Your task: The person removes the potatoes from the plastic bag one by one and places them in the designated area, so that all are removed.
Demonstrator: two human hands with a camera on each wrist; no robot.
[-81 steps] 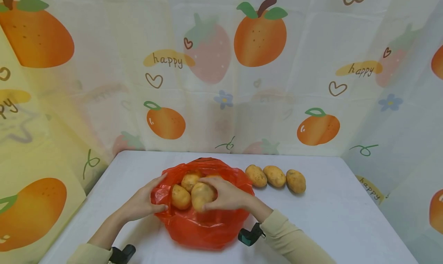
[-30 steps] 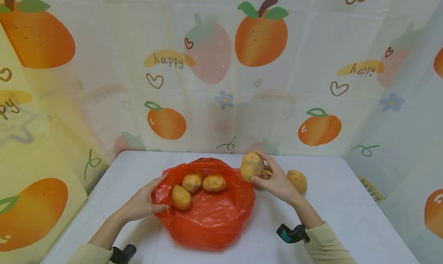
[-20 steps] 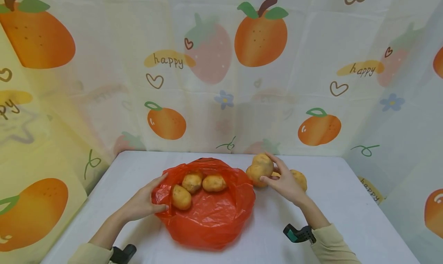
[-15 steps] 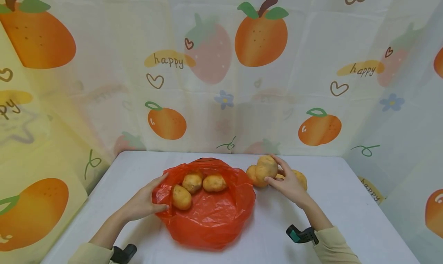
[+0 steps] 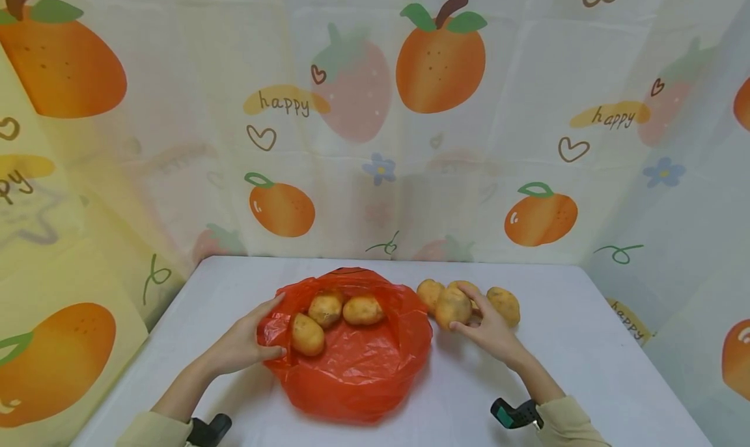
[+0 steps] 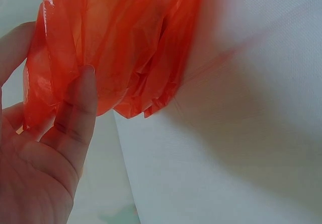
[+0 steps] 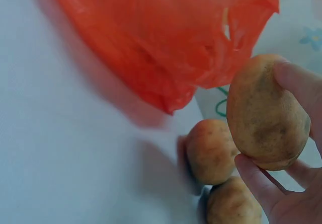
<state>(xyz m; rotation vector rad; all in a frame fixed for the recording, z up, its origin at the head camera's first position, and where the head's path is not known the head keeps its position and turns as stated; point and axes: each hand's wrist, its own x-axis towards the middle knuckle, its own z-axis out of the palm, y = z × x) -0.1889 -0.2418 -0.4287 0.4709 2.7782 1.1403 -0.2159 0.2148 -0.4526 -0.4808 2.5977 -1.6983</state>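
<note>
A red plastic bag (image 5: 363,388) sits with its mouth spread, three potatoes lying inside, among them a potato (image 5: 307,335) at the left. My left hand (image 5: 240,343) holds the bag's left rim; in the left wrist view the thin plastic (image 6: 115,48) hangs between thumb and fingers. In my right hand (image 5: 492,330) a potato (image 5: 453,308) is gripped between thumb and fingers, to the right of the bag. The right wrist view shows this held potato (image 7: 266,113) above the table, close to the potatoes there.
Right of the bag, a row of three potatoes lies on the white table (image 5: 586,369): a left one (image 5: 430,293), a middle one partly hidden by the held potato, and a right one (image 5: 504,306). A fruit-printed cloth (image 5: 375,206) hangs behind the table.
My right hand has lifted a potato out of the bag, carried it right past the rim, and lowered it in front of the row. The left hand stays at the bag's rim.
</note>
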